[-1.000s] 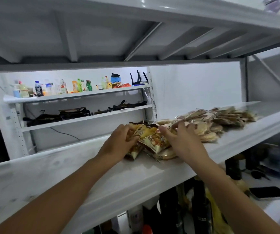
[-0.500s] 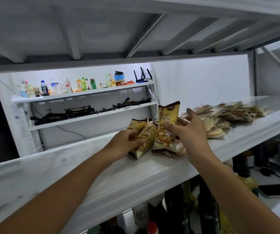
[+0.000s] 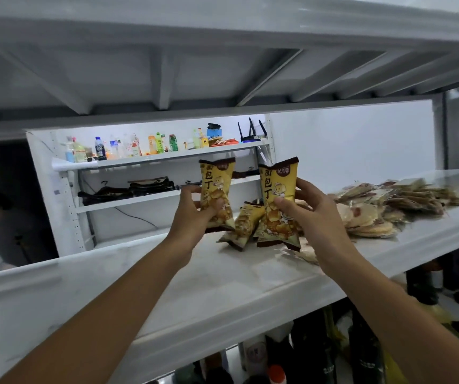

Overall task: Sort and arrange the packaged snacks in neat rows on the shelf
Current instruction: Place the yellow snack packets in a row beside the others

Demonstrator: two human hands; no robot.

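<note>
Yellow snack packets: left packet (image 3: 216, 194) upright, gripped by left hand (image 3: 192, 217) | right packet (image 3: 278, 202) gripped by right hand (image 3: 314, 214) | third packet (image 3: 246, 221) lies on shelf (image 3: 222, 286) between | both raised since earlier.

Both arms bare, reaching up from 6 o'clock, forearms converging toward centre. L hand (image 3: 195, 217) raised, wrist bent back, fingers (image 3: 213, 204) and thumb clamped round a yellow snack pack (image 3: 216, 189), held upright. R hand (image 3: 310, 214) at 3 o'clock of L, same height, thumb in front, pinching a second yellow pack (image 3: 278, 200) upright.
</note>
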